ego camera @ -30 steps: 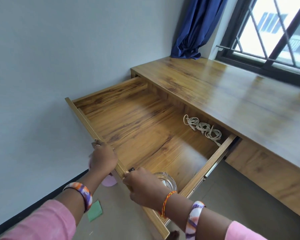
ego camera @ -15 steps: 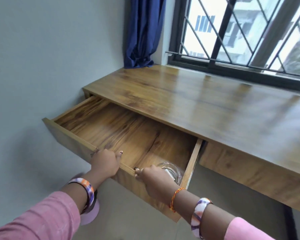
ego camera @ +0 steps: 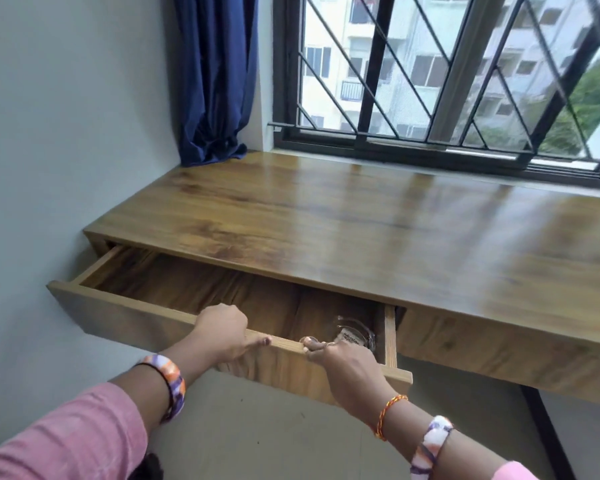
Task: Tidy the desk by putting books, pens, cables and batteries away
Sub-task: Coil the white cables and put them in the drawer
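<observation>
Both hands, left (ego camera: 222, 332) and right (ego camera: 340, 358), grip front edge of half-open drawer (ego camera: 136, 315); glass jar (ego camera: 355, 336) inside.

We see a wooden tabletop (ego camera: 326, 216) under the window, a blue curtain's (ego camera: 219, 147) hem resting on its far corner. Its drawer (ego camera: 146, 317) stands partly open, with a glass jar (ego camera: 355, 336) inside.

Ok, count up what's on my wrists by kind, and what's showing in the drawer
Patterned bangles: 2, left wrist and right wrist
Orange thread bands: 1
Glass jars in the drawer: 1
Total: 4
</observation>
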Motion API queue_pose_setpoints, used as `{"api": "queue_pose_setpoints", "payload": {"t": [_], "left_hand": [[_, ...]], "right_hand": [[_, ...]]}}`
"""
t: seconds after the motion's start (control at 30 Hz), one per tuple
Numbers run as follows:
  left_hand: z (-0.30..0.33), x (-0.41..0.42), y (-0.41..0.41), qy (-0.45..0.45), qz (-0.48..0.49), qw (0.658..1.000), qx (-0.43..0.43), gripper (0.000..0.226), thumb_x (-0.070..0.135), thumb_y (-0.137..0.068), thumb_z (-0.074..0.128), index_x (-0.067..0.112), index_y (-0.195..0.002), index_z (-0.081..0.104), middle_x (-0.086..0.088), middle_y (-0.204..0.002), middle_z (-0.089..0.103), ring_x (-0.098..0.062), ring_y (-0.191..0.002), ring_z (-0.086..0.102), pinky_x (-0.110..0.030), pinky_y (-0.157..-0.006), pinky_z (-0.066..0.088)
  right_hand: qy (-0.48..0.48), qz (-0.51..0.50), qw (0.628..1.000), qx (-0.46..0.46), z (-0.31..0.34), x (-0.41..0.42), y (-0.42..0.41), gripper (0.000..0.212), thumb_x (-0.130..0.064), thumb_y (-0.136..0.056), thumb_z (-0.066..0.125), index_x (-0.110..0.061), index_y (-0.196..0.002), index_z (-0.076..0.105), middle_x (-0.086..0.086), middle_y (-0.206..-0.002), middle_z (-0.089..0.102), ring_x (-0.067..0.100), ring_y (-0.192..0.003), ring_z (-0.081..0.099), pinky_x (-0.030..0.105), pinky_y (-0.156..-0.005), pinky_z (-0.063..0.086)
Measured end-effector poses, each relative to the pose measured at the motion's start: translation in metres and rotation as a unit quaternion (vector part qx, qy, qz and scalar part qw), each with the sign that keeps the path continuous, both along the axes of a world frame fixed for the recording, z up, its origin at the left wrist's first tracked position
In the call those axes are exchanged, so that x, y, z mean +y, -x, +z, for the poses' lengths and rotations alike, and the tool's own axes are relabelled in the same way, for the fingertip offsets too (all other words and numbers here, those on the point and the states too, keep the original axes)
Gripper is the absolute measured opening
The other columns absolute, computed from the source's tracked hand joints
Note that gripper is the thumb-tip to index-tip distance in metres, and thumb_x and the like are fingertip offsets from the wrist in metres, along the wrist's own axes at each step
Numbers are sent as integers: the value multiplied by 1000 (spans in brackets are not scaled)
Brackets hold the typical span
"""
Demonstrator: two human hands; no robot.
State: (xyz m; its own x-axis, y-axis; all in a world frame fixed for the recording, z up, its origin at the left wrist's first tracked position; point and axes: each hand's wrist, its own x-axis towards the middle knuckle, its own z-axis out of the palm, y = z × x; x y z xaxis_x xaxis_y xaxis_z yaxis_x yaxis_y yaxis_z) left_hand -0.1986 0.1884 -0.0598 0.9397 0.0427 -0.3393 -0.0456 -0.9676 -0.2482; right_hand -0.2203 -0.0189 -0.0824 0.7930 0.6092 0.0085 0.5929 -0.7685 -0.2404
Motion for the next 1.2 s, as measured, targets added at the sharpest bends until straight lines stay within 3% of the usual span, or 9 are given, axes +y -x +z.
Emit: {"api": "queue_pose_setpoints", "payload": {"t": [0.1, 0.2, 0.27, 0.4, 0.5, 0.57, 0.7, 0.8, 1.2], "left_hand": [[9, 7, -9, -21, -41, 997, 63, 62, 65, -81, 48, 9, -101, 64, -4, -96, 64, -22, -96, 62, -27, -69, 44], [12, 10, -18, -64, -94, 991, 72, 26, 25, -88, 59, 9, -108, 63, -6, -108, 64, -25, -99, 63, -31, -75, 50], [11, 5, -23, -102, -120, 984, 80, 26, 9, -87, 55, 9, -112, 62, -6, -114, 62, -25, -103, 61, -30, -76, 49], [17, -2, -34, -139, -153, 974, 92, 29, 15, -85, 60, 13, -114, 60, -2, -116, 61, -22, -106, 60, -28, -78, 47], [29, 7, -45, -90, -148, 984, 45, 54, 36, -68, 79, 18, -114, 56, 0, -117, 59, -20, -108, 57, -30, -81, 45], [30, 13, -51, -83, -168, 982, 19, 89, 47, -57, 83, 17, -129, 41, -3, -133, 45, -23, -122, 42, -33, -96, 38], [22, 17, -63, -88, -191, 977, 27, 147, 50, -48, 85, 21, -144, -23, -14, -153, -22, -36, -142, -14, -47, -115, 2], [16, 20, -77, -59, -171, 981, 73, 158, 49, -44, 87, 19, -133, -41, -15, -143, -41, -32, -136, -32, -50, -115, -8], [10, 24, -84, -3, -189, 979, 82, 161, 45, -39, 89, 17, -137, -35, -12, -149, -32, -28, -140, -24, -43, -119, 5]], "right_hand": [[-36, -33, 999, 9, -4, 1, -1, 60, 6, -84, 41, -29, -131, 52, -15, -144, 40, 12, -128, 46, 24, -97, 41], [-39, -76, 996, 10, -13, 2, -3, 62, 5, -83, 41, -34, -129, 52, -14, -137, 50, 15, -120, 52, 28, -93, 44], [-28, -104, 994, 14, -15, 5, -3, 62, 3, -82, 40, -35, -129, 50, -7, -126, 61, 21, -111, 56, 32, -87, 46], [-39, -145, 988, 36, -6, 9, -6, 54, 2, -85, 43, -35, -121, 59, -3, -114, 66, 23, -105, 56, 29, -80, 42], [-57, -152, 984, 71, 3, 9, -11, 39, -4, -87, 49, -33, -106, 67, -10, -114, 66, 16, -106, 56, 24, -75, 39], [-61, -156, 982, 87, 7, 11, -15, 37, -5, -85, 52, -33, -102, 69, -11, -111, 66, 15, -104, 57, 22, -72, 37], [-45, -143, 981, 120, 17, 12, -22, 39, 0, -80, 57, -30, -101, 70, -8, -108, 66, 16, -102, 56, 24, -70, 38], [-34, -130, 981, 144, 25, 10, -26, 37, -1, -80, 58, -30, -100, 69, -8, -108, 66, 15, -102, 56, 24, -68, 34], [-3, -122, 986, 117, 24, 10, -30, 41, -2, -77, 63, -35, -102, 67, -6, -109, 65, 18, -101, 55, 32, -73, 45]]}}
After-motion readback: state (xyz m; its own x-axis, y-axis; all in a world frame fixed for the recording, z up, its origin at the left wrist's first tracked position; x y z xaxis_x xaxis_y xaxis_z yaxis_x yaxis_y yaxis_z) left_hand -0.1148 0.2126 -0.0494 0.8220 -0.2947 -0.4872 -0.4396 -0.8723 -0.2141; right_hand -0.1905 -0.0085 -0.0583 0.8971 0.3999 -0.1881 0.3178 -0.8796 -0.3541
